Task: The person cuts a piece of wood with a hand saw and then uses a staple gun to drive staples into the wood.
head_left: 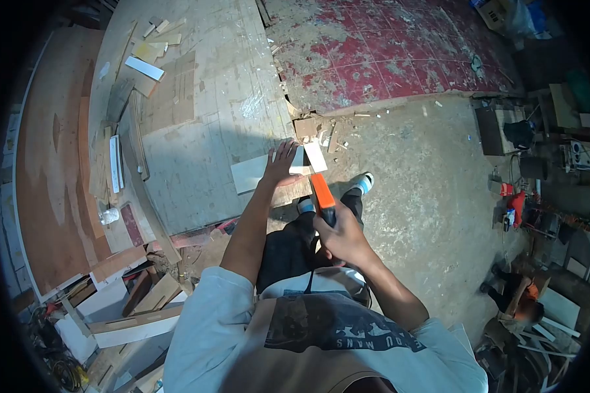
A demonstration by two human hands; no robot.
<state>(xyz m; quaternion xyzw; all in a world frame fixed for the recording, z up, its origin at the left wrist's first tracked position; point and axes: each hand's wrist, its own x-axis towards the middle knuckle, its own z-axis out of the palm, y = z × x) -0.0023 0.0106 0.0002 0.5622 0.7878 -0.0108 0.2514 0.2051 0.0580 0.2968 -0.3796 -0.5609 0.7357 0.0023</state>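
Observation:
My left hand lies with spread fingers at the near right corner of the wooden worktable, pressing on a pale board. A short light wood strip pokes out beside its palm toward the right. In my right hand is an orange-and-black hand tool, gripped by its black handle; its exact kind is hard to make out. The tool's orange end points away from me, close to the strip and the table edge. Just beyond it shows a white rectangular piece.
Wood offcuts and a white block lie at the table's far left. A long brown panel stands left, above scrap boards. Red tiled flooring is beyond. Another person is low at the right, near tools.

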